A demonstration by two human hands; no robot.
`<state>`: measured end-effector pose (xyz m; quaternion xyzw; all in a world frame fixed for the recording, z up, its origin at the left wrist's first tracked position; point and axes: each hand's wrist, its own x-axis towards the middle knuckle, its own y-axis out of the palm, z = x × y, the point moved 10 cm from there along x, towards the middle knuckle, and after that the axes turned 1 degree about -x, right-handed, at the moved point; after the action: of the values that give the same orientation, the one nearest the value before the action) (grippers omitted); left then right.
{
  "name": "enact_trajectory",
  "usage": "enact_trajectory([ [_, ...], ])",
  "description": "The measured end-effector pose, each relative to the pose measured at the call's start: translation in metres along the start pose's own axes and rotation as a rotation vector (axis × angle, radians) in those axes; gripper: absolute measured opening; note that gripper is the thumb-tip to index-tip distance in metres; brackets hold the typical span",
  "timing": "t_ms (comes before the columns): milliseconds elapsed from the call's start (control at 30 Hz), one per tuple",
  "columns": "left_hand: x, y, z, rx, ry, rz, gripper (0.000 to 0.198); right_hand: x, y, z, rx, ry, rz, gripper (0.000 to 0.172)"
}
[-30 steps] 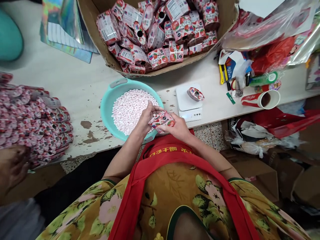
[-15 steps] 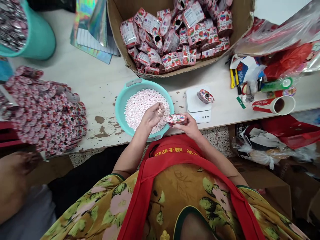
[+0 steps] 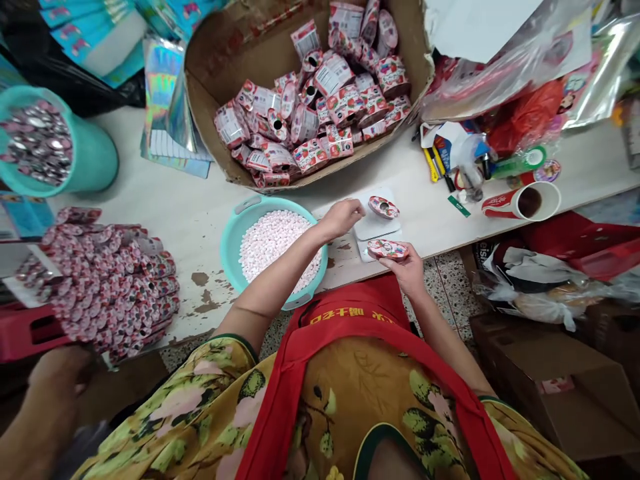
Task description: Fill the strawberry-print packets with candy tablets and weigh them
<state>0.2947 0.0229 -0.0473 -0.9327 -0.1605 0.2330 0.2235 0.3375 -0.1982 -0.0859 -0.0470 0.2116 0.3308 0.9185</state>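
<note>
My right hand (image 3: 410, 270) holds a small oval candy container (image 3: 388, 249) with a red and white strawberry print, just over the front of a white kitchen scale (image 3: 376, 229). A second oval container with a dark opening (image 3: 384, 207) lies on the scale's plate. My left hand (image 3: 343, 219) is beside the scale, apart from that container, its fingers curled together; what they hold, if anything, is hidden. Below my left forearm is a turquoise basin (image 3: 229, 250) with pale pink candies (image 3: 273, 243) in it.
A cardboard box (image 3: 210, 60) of printed containers stands behind. To the left are a heap of containers (image 3: 115, 287) and a turquoise bucket (image 3: 95, 147). A paper cup (image 3: 500, 203) of dark drink lies or leans at right. Another person's hand (image 3: 60, 373) is at lower left.
My left hand has moved from over the candy basin rightward to beside the scale. My right hand has carried its container right, to the scale's front. The view has shifted too.
</note>
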Motion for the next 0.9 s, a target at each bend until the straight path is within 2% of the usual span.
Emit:
enact_trajectory([
  [100, 0.039, 0.031, -0.033, 0.337, 0.1, 0.061, 0.019, 0.0, -0.038, -0.002, 0.016, -0.016, -0.111, 0.052],
  [233, 0.052, 0.058, -0.054, 0.579, 0.172, 0.109, 0.026, -0.002, -0.072, -0.004, 0.077, -0.009, -0.231, 0.05],
  [333, 0.05, 0.063, -0.058, 0.639, 0.195, 0.093, 0.028, -0.003, -0.086, -0.008, 0.11, 0.007, -0.282, 0.049],
  [467, 0.049, 0.059, -0.057, 0.577, 0.197, 0.058, 0.029, -0.001, -0.091, -0.014, 0.117, 0.025, -0.294, 0.05],
  [533, 0.048, 0.048, -0.056, 0.503, 0.183, -0.005, 0.028, -0.001, -0.089, -0.014, 0.11, 0.012, -0.291, 0.052],
  [633, 0.037, 0.022, -0.052, 0.332, 0.154, -0.156, 0.021, -0.002, -0.085, -0.011, 0.076, -0.025, -0.281, 0.052],
  [700, 0.022, 0.009, -0.046, 0.138, 0.129, -0.215, 0.012, -0.002, -0.078, -0.008, 0.044, -0.037, -0.249, 0.051],
  [733, 0.014, 0.008, -0.041, 0.006, 0.109, -0.205, 0.01, -0.002, -0.073, -0.006, 0.027, -0.036, -0.225, 0.05],
  [800, -0.002, 0.02, -0.032, -0.311, 0.046, -0.108, 0.02, -0.003, -0.061, 0.001, -0.008, -0.031, -0.171, 0.049],
  [900, -0.026, 0.051, -0.026, -0.809, -0.076, 0.063, 0.044, -0.008, -0.038, 0.018, -0.057, -0.053, -0.081, 0.049],
])
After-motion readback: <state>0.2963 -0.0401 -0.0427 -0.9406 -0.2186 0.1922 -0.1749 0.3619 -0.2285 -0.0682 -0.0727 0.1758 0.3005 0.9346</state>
